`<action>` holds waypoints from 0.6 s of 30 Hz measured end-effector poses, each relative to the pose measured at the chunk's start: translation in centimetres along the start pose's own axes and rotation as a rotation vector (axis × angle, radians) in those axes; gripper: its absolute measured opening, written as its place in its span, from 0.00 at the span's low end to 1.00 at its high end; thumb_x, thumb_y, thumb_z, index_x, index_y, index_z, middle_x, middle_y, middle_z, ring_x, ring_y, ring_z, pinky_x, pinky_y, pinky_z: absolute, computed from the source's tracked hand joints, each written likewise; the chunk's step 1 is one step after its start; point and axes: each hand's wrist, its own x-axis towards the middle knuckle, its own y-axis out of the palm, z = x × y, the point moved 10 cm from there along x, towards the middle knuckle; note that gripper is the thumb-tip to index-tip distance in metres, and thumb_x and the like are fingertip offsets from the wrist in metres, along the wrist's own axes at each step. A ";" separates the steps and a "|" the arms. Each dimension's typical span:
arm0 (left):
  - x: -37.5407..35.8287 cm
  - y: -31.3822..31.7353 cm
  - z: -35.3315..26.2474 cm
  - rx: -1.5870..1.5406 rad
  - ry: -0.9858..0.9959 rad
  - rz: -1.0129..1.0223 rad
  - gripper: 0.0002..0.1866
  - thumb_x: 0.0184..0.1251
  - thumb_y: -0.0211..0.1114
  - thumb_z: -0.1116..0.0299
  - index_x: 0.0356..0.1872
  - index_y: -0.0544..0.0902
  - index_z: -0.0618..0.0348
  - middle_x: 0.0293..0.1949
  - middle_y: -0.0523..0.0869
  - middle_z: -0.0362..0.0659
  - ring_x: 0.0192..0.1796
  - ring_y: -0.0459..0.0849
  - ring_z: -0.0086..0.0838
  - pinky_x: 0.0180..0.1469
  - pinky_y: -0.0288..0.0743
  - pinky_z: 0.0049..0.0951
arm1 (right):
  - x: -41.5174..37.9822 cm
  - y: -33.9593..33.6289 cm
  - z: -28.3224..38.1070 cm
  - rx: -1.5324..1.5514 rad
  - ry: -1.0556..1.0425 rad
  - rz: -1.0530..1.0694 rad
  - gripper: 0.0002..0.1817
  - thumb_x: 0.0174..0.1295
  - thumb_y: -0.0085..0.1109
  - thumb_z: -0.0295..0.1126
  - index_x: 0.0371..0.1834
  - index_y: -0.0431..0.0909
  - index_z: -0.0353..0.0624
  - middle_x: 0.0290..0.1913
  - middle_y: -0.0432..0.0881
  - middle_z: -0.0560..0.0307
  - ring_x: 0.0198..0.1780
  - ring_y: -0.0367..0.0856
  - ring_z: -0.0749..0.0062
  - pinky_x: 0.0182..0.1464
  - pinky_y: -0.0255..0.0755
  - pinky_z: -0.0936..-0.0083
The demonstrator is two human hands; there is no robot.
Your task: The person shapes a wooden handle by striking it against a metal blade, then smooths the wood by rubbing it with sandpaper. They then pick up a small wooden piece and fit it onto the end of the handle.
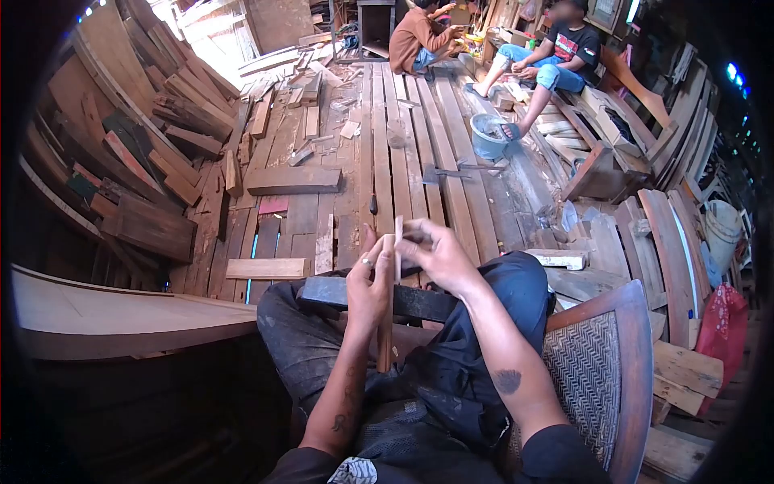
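Observation:
Over my lap, my left hand is closed around a narrow wooden stick, which stands nearly upright with its lower end between my legs. Beside its top end, my right hand pinches a thin pale strip between thumb and fingers. The strip overlaps the stick's edge in this view; its exact kind does not show. Beneath my hands, a dark beam lies crosswise over my legs. Ahead of my fingers on the floor lies a long thin tool with a dark handle.
A hatchet-like tool and a thick board lie on the plank floor. A bucket stands near a seated person; another person crouches at the back. Lumber lines both sides. A woven chair is at my right.

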 end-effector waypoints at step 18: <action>-0.1 0.2 0.3 -0.010 0.009 0.012 0.19 0.87 0.60 0.68 0.69 0.85 0.66 0.78 0.74 0.67 0.84 0.70 0.47 0.79 0.67 0.39 | -0.3 1.0 -0.5 0.036 0.028 0.069 0.21 0.78 0.69 0.31 0.67 0.80 0.33 0.58 0.88 0.52 0.60 0.87 0.71 0.64 0.82 0.69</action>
